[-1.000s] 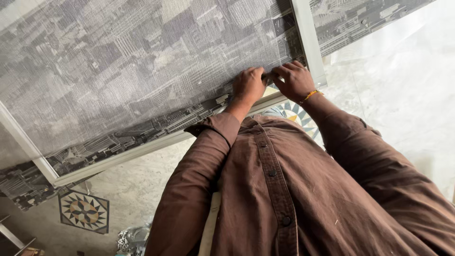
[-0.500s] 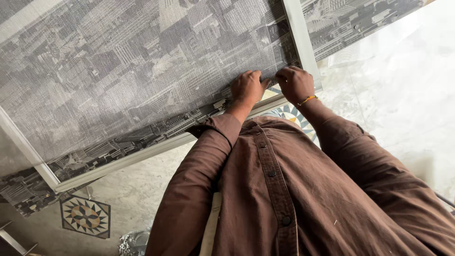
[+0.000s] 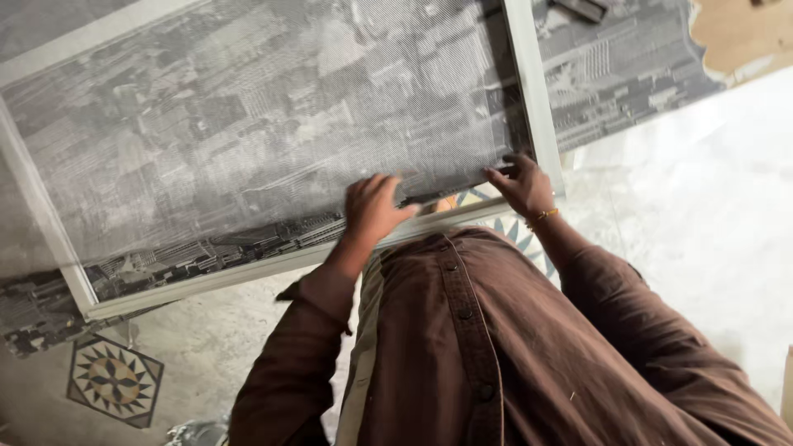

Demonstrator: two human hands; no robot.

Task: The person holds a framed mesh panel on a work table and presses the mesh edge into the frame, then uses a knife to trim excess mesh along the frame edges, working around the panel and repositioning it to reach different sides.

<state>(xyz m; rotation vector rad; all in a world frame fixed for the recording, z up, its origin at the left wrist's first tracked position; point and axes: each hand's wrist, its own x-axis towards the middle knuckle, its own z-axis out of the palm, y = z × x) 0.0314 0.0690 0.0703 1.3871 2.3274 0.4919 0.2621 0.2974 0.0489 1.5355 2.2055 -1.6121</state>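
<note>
Below, our left hand point(image 3: 376, 206) lies flat, fingers spread, on the mesh screen point(image 3: 248, 124); our right hand point(image 3: 520, 183), at three o'clock of it, pinches the mesh edge by the pale frame point(image 3: 535, 91). Uneven pull could wrinkle or tear the mesh.

A pale, mottled stone floor point(image 3: 710, 206) is being seen across the right and lower left of the frame, with soft daylight being thrown most brightly over its right side. A dark octagonal inlay with a star pattern point(image 3: 114, 381) is being shown at the lower left, and part of a second patterned inlay point(image 3: 504, 227) is being glimpsed near the centre. A grey sheet printed with a city view point(image 3: 628, 66) is being spread over the floor at the upper right, where a bare tan patch point(image 3: 743, 33) is being left uncovered at the corner.
</note>
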